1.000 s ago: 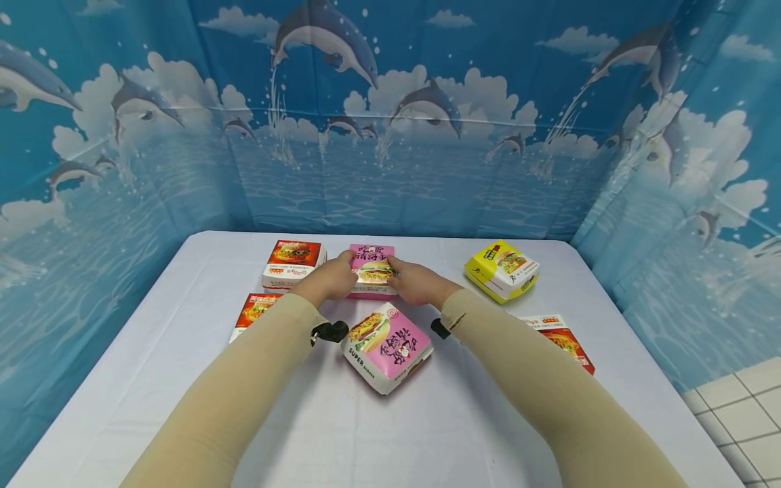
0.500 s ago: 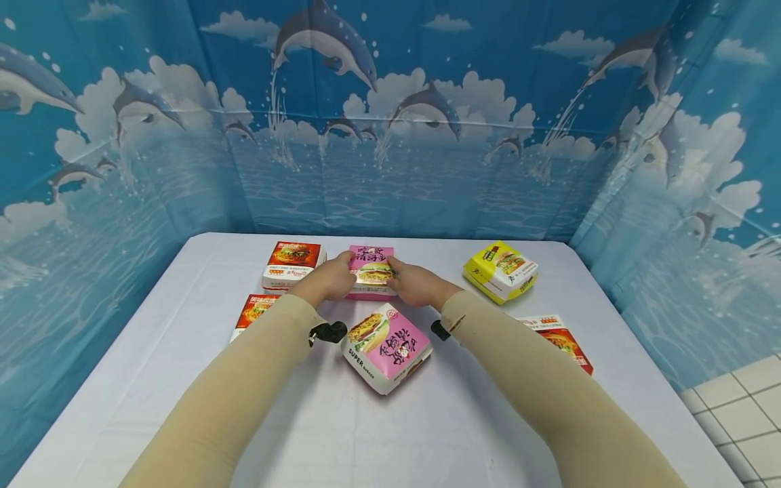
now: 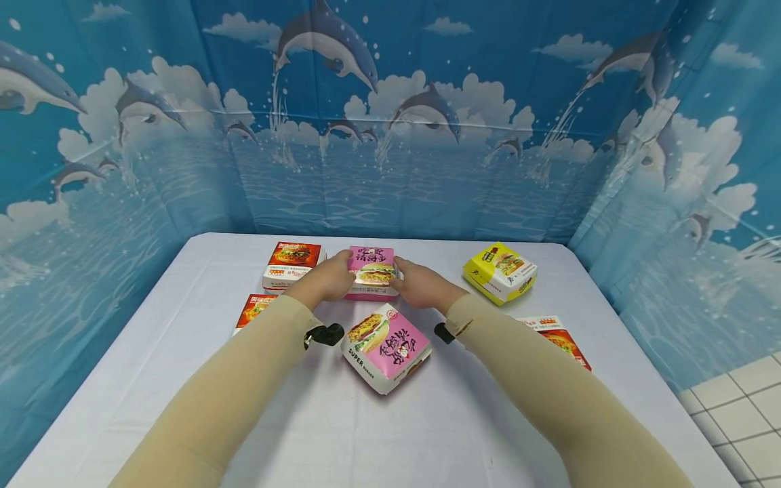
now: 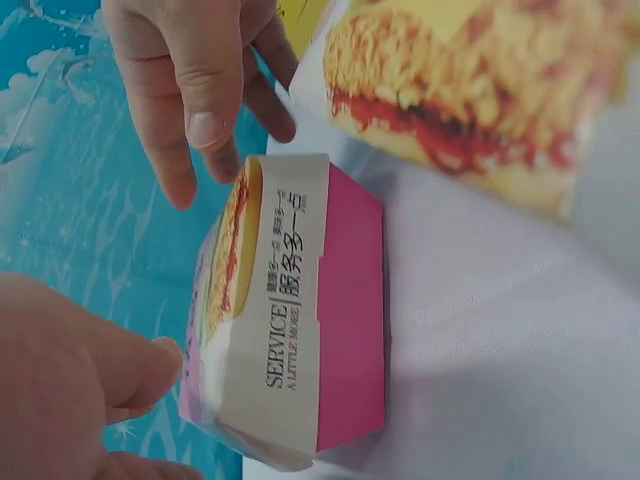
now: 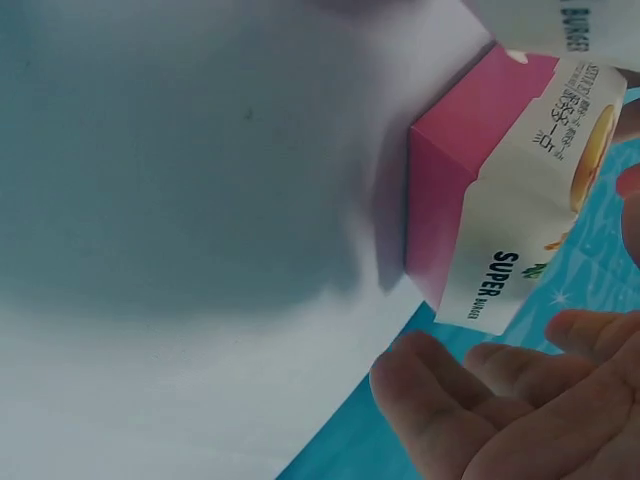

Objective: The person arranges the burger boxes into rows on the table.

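At the back of the table lies a pink-and-white burger box [image 3: 373,272], lid closed. On its left side is my left hand [image 3: 332,276], its thumb by the box's upper edge; in the left wrist view that thumb [image 4: 150,365] looks just off the lid. On the other side is my right hand [image 3: 424,281], fingers loosely bent. A gap shows between its fingers [image 5: 425,385] and the box's SUPER BURGER side [image 5: 490,285] in the right wrist view. A second pink burger box [image 3: 387,349] lies turned at an angle in front, between my wrists.
Two red-and-white burger boxes [image 3: 294,264] are at the left, the nearer one [image 3: 253,308] partly behind my left sleeve. A yellow box [image 3: 500,273] sits back right. Another red box [image 3: 560,339] is partly hidden by my right sleeve. A dolphin-print curtain [image 3: 390,183] surrounds the white table [image 3: 366,440].
My right hand has shifted slightly right, away from the back pink box. My left hand has edged slightly left. The boxes stay in place.
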A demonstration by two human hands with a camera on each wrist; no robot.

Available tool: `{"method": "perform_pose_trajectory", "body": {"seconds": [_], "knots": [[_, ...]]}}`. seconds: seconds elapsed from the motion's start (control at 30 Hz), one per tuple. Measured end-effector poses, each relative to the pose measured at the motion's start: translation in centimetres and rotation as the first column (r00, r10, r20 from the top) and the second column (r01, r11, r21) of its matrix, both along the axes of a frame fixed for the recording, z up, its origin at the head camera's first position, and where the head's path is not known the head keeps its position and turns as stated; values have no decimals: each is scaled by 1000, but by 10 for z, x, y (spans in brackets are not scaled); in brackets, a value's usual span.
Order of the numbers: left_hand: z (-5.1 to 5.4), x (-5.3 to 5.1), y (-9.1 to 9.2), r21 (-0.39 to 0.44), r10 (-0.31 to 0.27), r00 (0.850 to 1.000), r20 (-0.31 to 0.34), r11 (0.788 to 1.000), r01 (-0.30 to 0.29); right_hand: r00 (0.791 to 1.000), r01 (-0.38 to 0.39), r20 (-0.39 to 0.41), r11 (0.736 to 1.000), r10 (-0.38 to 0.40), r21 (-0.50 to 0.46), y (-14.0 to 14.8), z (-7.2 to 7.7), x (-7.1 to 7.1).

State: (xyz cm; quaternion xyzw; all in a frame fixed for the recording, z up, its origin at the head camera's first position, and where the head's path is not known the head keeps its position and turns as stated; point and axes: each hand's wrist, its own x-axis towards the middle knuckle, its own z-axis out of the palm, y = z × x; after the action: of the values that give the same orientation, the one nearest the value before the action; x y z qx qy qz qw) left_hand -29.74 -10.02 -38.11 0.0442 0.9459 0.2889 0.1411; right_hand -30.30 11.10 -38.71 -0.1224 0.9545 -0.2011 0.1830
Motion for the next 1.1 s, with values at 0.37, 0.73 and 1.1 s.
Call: {"method": "perform_pose_trajectory", "body": {"seconds": [0.37,0.73,1.1], "knots": [[3,9,3,10,-51,995,-81,999,52,999,12,-43,1000,-13,-8,1,8,16],[9,20,3,-43,-78,990,-115,996,73,996,-24,-88,1000,24,2,7,10,27],[12,34,4,-17,-113,985,-130,994,112,998,-14,-66,1000,13,-17,11,11,37]]}}
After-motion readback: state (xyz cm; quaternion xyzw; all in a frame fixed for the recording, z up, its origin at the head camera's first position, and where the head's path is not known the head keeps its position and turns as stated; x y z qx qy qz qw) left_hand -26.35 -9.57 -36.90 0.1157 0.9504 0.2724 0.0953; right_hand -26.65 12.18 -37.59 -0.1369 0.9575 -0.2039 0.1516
